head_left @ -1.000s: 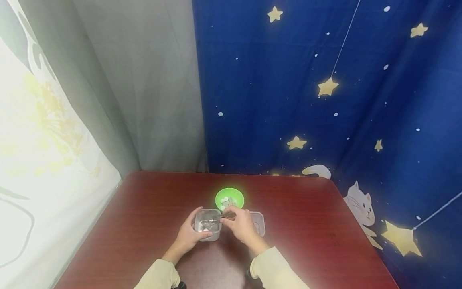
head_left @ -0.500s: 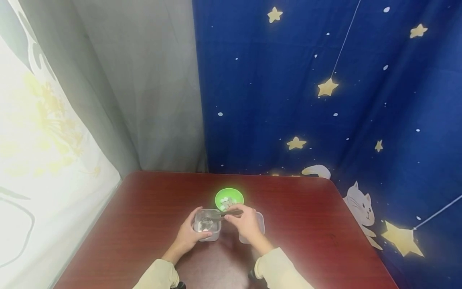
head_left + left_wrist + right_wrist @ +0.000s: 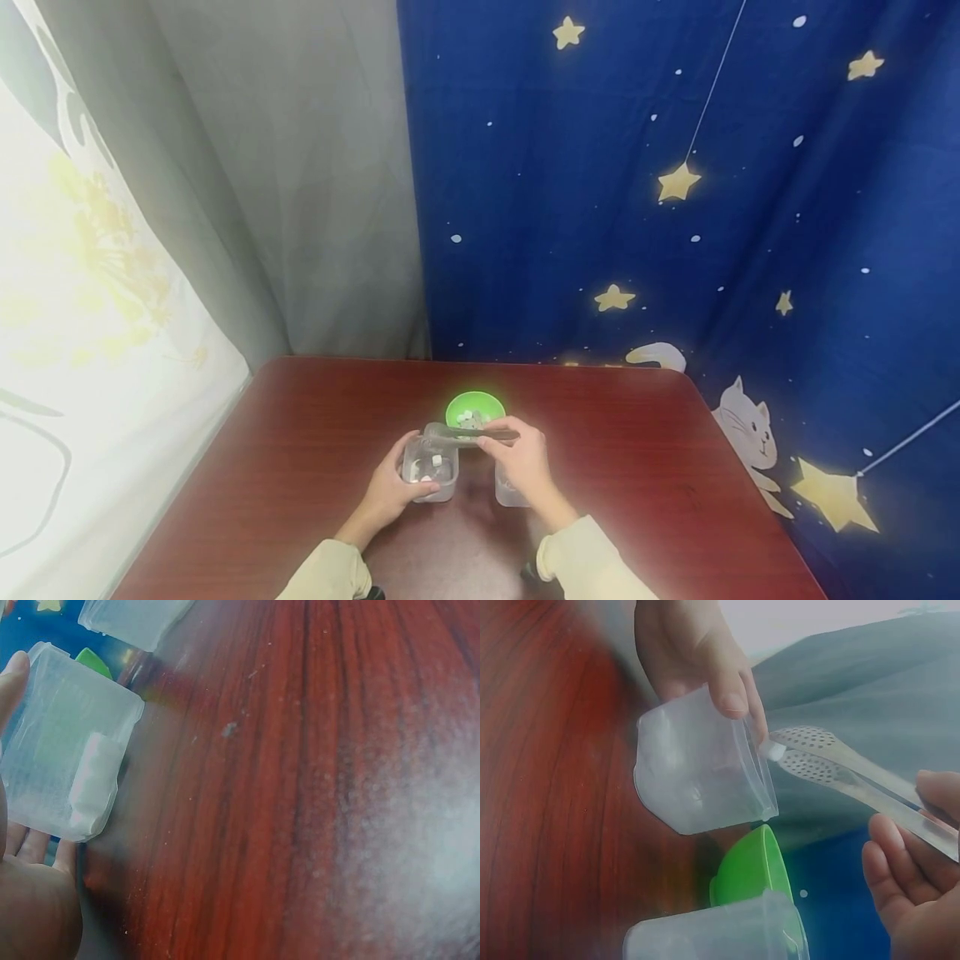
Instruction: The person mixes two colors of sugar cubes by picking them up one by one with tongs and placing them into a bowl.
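My left hand (image 3: 392, 492) grips a clear plastic container (image 3: 430, 467) on the red table; the same container (image 3: 701, 765) shows in the right wrist view with a thumb on its rim, and the container (image 3: 64, 742) holds a white piece (image 3: 94, 784). My right hand (image 3: 521, 462) holds metal tongs (image 3: 465, 433) level above that container's far rim. The perforated tips of the tongs (image 3: 810, 754) pinch a small white piece (image 3: 774, 751). A green bowl (image 3: 476, 410) with white pieces sits just behind. A second clear container (image 3: 510, 492) stands under my right hand.
The red wooden table (image 3: 300, 433) is backed by a blue star-patterned curtain (image 3: 675, 208) and a grey curtain (image 3: 300, 167). A white floral cloth (image 3: 90, 333) hangs at the left. The table's front corners lie to either side of my sleeves.
My right hand has lifted the tongs out of the left container and moved them back and to the right, toward the green bowl. The left hand has stayed on its container.
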Action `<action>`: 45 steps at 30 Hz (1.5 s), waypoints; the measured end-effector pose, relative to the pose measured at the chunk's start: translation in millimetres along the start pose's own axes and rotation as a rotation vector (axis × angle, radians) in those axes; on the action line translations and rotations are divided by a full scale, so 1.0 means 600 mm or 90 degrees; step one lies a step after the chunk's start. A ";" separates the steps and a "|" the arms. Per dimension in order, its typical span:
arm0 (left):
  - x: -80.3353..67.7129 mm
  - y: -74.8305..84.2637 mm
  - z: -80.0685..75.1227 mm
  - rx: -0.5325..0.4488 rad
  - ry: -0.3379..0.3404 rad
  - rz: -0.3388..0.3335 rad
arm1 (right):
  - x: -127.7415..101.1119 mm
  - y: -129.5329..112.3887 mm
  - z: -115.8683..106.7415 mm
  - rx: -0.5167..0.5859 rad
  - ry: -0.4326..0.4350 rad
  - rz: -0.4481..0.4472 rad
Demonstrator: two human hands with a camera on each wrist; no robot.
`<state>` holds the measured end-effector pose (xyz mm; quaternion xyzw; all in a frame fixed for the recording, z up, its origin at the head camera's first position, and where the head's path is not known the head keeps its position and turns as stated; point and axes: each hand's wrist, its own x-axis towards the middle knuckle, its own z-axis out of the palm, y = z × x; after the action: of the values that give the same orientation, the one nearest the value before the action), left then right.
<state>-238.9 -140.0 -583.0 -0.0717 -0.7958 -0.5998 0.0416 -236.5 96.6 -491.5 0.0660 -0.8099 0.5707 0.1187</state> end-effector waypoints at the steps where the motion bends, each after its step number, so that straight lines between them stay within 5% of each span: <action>1: 0.000 0.000 0.000 0.000 0.000 0.000 | 0.001 0.000 -0.001 0.009 0.005 -0.002; 11: -0.002 0.000 0.000 0.004 0.005 -0.001 | 0.012 -0.003 -0.017 0.067 0.057 0.004; 15: -0.003 0.002 0.000 0.002 0.003 0.001 | 0.009 -0.038 -0.026 0.062 0.073 0.000; 22: -0.023 0.075 -0.010 -0.017 -0.015 -0.004 | 0.005 -0.090 -0.044 0.095 0.088 0.000; 24: -0.023 0.076 -0.009 -0.017 -0.015 -0.004 | 0.007 -0.093 -0.047 0.091 0.101 -0.004; 36: -0.001 0.006 0.002 -0.013 0.005 0.011 | 0.029 -0.098 -0.080 0.068 0.169 -0.012; 45: 0.001 0.000 -0.001 -0.012 -0.001 0.020 | 0.041 -0.097 -0.099 0.117 0.171 -0.025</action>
<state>-239.7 -140.5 -583.0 -0.0847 -0.7888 -0.6068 0.0496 -239.0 133.4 -412.9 0.0154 -0.7296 0.6437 0.2304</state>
